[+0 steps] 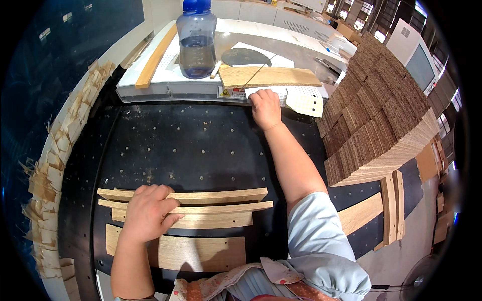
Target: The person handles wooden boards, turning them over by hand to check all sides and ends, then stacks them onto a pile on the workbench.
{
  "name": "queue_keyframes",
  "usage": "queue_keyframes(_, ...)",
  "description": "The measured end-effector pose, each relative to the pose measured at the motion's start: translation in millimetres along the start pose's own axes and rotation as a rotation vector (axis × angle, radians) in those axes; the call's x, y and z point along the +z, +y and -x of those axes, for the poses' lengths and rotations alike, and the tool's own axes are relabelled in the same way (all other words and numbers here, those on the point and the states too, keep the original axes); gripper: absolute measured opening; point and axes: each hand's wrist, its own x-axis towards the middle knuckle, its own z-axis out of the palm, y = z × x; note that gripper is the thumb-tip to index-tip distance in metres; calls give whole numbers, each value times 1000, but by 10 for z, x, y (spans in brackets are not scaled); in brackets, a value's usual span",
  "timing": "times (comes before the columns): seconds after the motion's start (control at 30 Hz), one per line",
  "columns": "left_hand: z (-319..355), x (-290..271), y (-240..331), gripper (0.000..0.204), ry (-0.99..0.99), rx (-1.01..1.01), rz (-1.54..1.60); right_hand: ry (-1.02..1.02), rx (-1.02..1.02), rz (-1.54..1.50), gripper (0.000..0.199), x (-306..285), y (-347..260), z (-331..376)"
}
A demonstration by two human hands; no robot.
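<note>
My left hand is closed over two narrow wooden strips, a far strip and a near strip, which lie side by side across the black table. Just below them is a flat wooden board with small holes, and nearer me a wider wooden board, partly behind my left wrist. My right hand reaches far forward, its fingers curled at a white sheet on the ledge's front edge. What those fingers hold, if anything, is hidden. Beside it lies a pale yellow sheet with black dots.
On the white ledge stand a blue water bottle and a wooden board. A tall stack of brown particleboard pieces rises at the right, with more wooden pieces below it. Torn tape lines the left edge.
</note>
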Motion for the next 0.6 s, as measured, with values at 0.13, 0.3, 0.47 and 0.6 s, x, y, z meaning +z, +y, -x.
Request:
queue_keyframes(0.13, -3, 4, 1, 21, 4, 3, 0, -9, -8, 1, 7, 6, 20, 4)
queue_keyframes(0.3, -5, 8, -10, 21, 5, 13, 2, 19, -7, 8, 7, 16, 17, -13)
queue_keyframes(0.47, -4, 7, -5, 20, 5, 7, 5, 0, -29, -7, 7, 29, 37, -5)
queue_keyframes(0.6, -5, 9, -11, 20, 10, 13, 8, -7, -24, 6, 8, 15, 23, -12)
